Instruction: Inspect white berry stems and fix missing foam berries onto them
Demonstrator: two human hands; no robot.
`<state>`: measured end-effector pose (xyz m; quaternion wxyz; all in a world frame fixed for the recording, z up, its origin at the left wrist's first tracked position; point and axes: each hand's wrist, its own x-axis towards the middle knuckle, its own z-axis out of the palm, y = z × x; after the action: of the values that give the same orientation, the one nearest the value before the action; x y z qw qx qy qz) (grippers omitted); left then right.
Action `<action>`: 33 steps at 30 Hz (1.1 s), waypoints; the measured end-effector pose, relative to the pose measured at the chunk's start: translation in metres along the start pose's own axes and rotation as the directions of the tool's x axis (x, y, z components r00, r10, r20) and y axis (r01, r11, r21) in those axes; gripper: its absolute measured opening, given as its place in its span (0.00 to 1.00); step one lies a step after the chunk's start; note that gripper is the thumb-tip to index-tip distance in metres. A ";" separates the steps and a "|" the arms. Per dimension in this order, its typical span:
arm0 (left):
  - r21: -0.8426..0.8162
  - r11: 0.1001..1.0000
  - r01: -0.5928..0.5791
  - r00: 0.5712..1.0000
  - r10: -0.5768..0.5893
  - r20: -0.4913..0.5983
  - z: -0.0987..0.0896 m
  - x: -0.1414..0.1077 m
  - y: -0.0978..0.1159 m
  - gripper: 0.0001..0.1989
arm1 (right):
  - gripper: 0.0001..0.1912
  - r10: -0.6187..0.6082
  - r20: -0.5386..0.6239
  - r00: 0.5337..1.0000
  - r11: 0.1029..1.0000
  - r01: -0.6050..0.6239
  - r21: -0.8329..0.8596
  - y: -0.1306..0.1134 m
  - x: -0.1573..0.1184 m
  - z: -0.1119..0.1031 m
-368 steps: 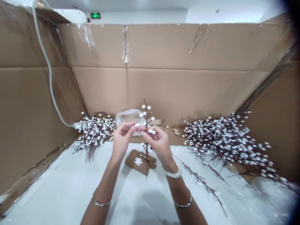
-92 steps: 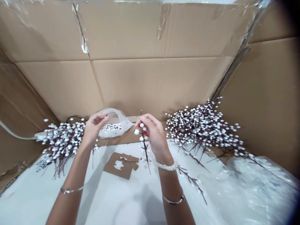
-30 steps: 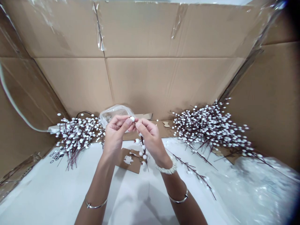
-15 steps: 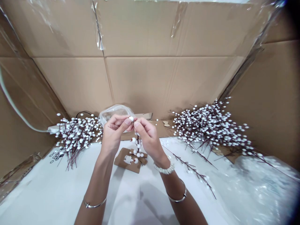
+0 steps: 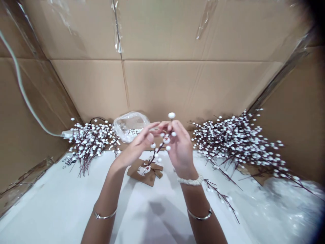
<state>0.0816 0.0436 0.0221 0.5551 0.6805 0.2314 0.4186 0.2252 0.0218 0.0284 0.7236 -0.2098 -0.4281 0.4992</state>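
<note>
My right hand (image 5: 181, 145) is closed around the upper part of an artificial berry branch (image 5: 159, 148), a brown stem with white berries. One white berry (image 5: 171, 115) stands above its fingertips. My left hand (image 5: 138, 144) is at the other side of the branch, its fingers stretched toward the right fingertips and its thumb apart. Whether those fingers touch the stem I cannot tell. Below the hands lies a small brown cardboard piece (image 5: 147, 181) with a white patch, and the branch's lower end is over it.
Bundles of white-berry branches lie at the left (image 5: 92, 144) and right (image 5: 231, 139). A clear plastic bag (image 5: 124, 135) of loose white berries stands at the back. Black rings (image 5: 67, 162), a lone twig (image 5: 223, 196) and plastic wrap (image 5: 286, 206) lie around. Cardboard walls (image 5: 162, 84) enclose the white table.
Both hands have moved right relative to the cardboard piece. The left fingers have let go of the berry they pinched and stretched out. The branch now leans right, its top berry showing above the right hand.
</note>
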 end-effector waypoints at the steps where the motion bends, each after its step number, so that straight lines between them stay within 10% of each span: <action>1: 0.047 0.996 0.078 0.991 -0.082 0.101 -0.001 -0.001 -0.001 0.31 | 0.13 0.009 -0.049 0.999 0.998 -0.006 0.064 -0.004 0.001 -0.003; 6: 0.091 0.942 0.324 0.883 -0.335 0.328 0.003 0.001 -0.009 0.23 | 0.12 0.013 -0.209 0.978 0.979 0.030 0.203 -0.017 0.010 -0.020; 20: -0.167 0.894 0.415 0.901 -0.378 0.213 -0.002 -0.014 -0.019 0.14 | 0.11 0.201 -0.188 0.961 0.956 -0.151 0.251 -0.014 0.017 -0.030; 25: -0.227 0.879 0.419 0.906 -0.421 0.040 -0.009 -0.022 -0.015 0.14 | 0.14 0.283 -0.031 0.959 0.955 -0.278 0.103 -0.010 0.018 -0.027; 29: -0.004 0.952 0.306 0.910 -0.293 -0.294 -0.055 -0.030 -0.001 0.13 | 0.20 0.417 -0.014 0.909 0.905 -0.414 0.098 -0.010 0.018 -0.024; 33: 0.561 0.761 0.326 0.711 0.195 -0.676 -0.137 -0.041 0.009 0.13 | 0.19 0.426 -0.085 0.901 0.902 -0.415 0.119 -0.015 0.015 -0.023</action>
<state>-0.0553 0.0856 0.0225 0.1710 0.6078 0.5786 0.5162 0.2548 0.0322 0.0331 0.6304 -0.2886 -0.3076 0.6517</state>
